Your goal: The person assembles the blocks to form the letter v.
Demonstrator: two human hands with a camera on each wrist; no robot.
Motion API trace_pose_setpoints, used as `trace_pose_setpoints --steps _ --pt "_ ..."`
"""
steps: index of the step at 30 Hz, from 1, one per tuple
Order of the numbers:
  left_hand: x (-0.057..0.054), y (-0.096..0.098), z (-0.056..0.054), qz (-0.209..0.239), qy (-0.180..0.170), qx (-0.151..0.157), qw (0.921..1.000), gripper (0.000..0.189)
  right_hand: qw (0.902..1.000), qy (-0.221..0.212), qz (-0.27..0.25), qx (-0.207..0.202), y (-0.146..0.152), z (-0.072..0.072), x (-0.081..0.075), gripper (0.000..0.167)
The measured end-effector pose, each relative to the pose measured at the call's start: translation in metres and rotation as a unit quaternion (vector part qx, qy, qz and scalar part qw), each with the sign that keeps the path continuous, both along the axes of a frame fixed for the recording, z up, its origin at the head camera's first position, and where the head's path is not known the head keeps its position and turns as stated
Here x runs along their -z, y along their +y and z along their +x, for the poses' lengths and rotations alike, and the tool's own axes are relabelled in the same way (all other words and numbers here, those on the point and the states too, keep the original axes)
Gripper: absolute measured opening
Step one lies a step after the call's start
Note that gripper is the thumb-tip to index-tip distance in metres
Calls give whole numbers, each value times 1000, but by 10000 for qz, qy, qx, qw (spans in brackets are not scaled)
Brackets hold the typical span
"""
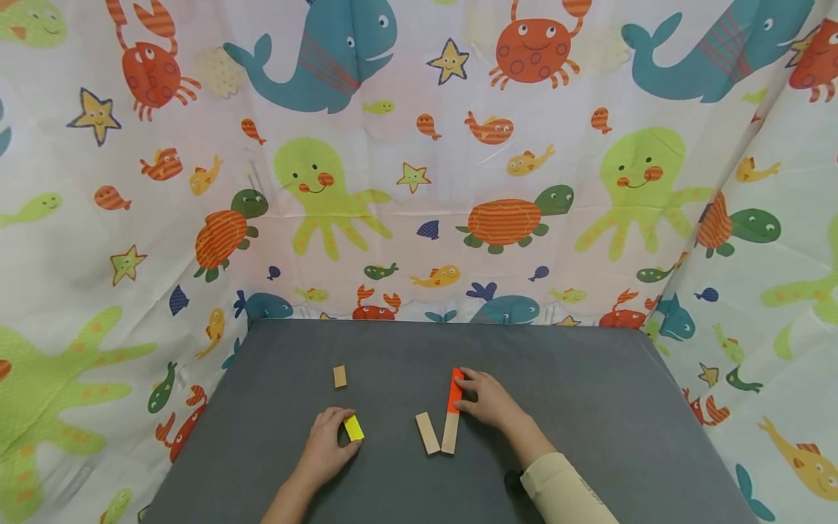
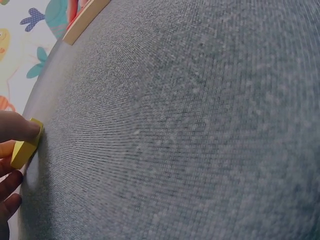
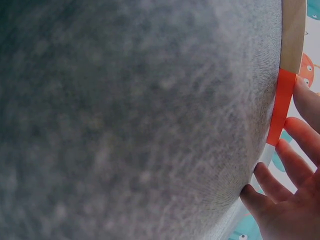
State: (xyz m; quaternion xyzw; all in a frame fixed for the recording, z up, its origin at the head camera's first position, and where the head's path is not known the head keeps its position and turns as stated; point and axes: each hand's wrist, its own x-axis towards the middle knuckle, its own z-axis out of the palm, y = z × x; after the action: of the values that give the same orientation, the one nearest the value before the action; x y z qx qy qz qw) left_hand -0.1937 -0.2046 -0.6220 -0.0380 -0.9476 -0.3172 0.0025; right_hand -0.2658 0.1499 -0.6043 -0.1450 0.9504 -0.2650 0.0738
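Observation:
My left hand (image 1: 324,450) pinches a small yellow block (image 1: 354,428) between thumb and fingers, low at the table. In the left wrist view the yellow block (image 2: 27,145) shows at the left edge with the fingers round it. With thumb and fingertips, my right hand (image 1: 487,400) holds an orange-red block (image 1: 455,391) lying on the table. One end of that block meets a plain wooden block (image 1: 449,434), in line with it. In the right wrist view the thumb is near this joint and a fingertip at the orange-red block's (image 3: 282,106) far end.
Another plain wooden block (image 1: 428,434) lies just left of the joined pair, angled so their near ends almost meet. A short wooden block (image 1: 340,376) lies beyond my left hand. The dark grey table (image 1: 576,378) ends at a sea-animal curtain (image 1: 406,218) behind and at the sides.

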Motion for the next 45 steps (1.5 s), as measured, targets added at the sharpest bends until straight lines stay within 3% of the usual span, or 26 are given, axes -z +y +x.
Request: trace_pose_setpoints --steps 8,20,31,45 --pt "-3 1 -2 173 -105 -126 9997 56 10000 6 18 -38 1 0 1 60" --pt "-10 7 -5 391 230 -157 9988 58 9999 20 -96 -45 0 1 -1 60" --pt "-18 10 -5 537 330 -101 9980 57 10000 -37 -84 -33 0 1 -2 59" --pt "-25 18 -11 454 557 1 9974 56 9999 26 -68 -96 1 1 -1 60"
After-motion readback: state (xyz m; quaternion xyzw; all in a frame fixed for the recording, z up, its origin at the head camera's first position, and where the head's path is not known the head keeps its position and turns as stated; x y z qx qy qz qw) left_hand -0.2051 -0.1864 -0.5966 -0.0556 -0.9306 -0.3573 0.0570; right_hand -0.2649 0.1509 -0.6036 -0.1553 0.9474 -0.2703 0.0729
